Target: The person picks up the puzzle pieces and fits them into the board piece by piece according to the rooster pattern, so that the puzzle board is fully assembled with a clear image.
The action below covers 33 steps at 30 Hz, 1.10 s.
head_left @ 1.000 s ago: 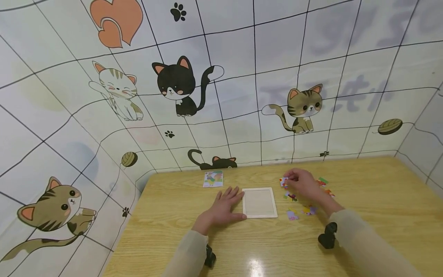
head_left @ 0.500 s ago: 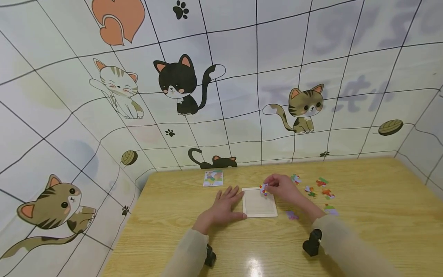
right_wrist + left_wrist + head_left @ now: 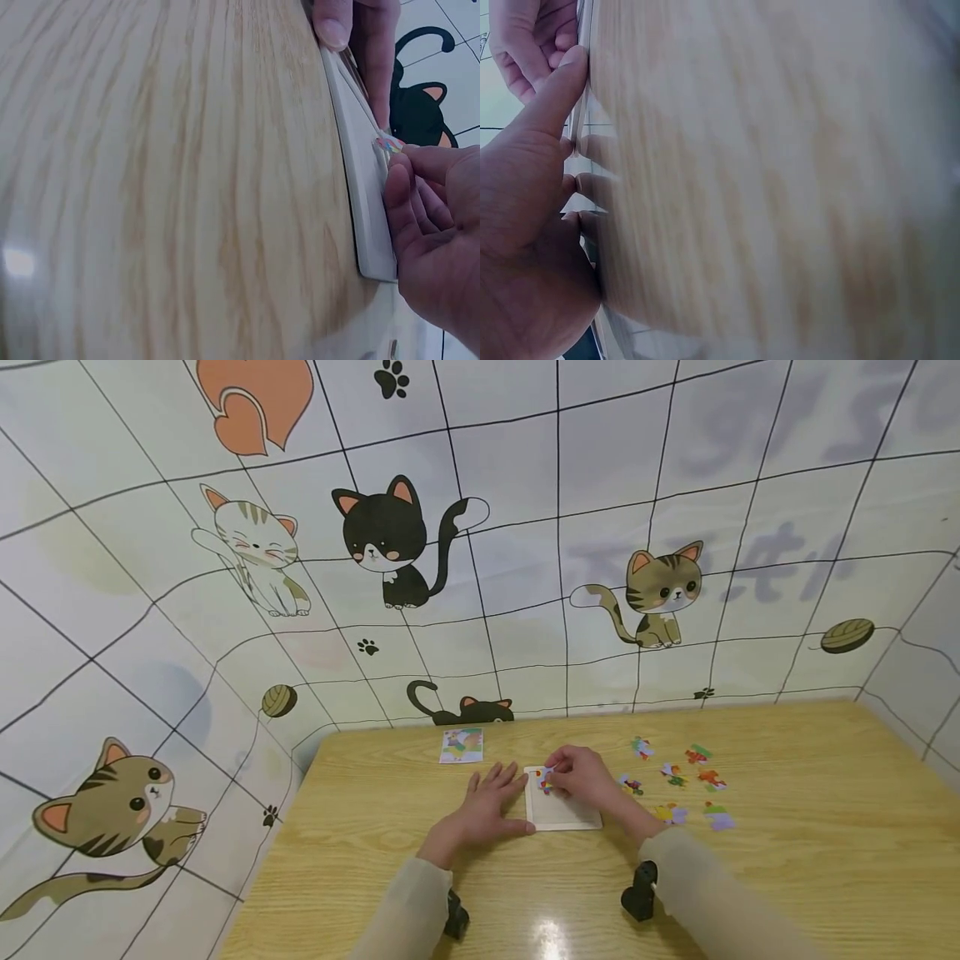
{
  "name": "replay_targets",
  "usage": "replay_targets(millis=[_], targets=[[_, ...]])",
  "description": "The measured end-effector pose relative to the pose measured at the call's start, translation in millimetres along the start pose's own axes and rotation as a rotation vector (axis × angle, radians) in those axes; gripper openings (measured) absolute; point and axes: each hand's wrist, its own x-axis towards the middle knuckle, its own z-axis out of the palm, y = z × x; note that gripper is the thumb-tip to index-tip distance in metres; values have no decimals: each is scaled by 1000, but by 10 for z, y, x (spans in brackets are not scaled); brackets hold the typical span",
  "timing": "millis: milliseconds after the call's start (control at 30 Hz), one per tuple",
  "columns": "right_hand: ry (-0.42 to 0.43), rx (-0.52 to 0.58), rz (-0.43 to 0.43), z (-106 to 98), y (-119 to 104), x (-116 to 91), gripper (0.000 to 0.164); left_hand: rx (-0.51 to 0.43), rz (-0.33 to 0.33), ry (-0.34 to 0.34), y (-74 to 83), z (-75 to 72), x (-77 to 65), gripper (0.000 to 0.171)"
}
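Left hand [image 3: 483, 810], fingers spread, touches a pale, square, shallow frame [image 3: 558, 814] along its nine o'clock side, presumably to steady it. Right hand [image 3: 588, 779] pinches a small, multicoloured jigsaw piece [image 3: 543, 780] at the frame's eleven o'clock corner; this narrow grip likely keeps edges exposed. Loose multicoloured jigsaw pieces [image 3: 673, 776] lie around three o'clock, spread apart, apparently for easy picking. A square illustrated card [image 3: 462, 746] lies at ten o'clock, picture visible.

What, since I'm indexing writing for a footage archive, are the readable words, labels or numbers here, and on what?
No readable text.
Wall: faint grey letter-like marks at right, too blurred to read.
Picture card, puzzle pieces: any print too small to read.
Frame: none visible.
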Motion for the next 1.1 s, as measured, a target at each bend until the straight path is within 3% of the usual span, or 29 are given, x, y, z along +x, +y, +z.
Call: replay_targets(millis=[367,667,1100], targets=[[57,-72,37,100,-106,19,10,4,-5,6,-21,17,7,84],[63,-230,-21,139,-93,66,11,1,-8,6,-29,26,23,84],[42,-338,-65,163,-76,84,5,0,-6,1,-49,36,24,85]])
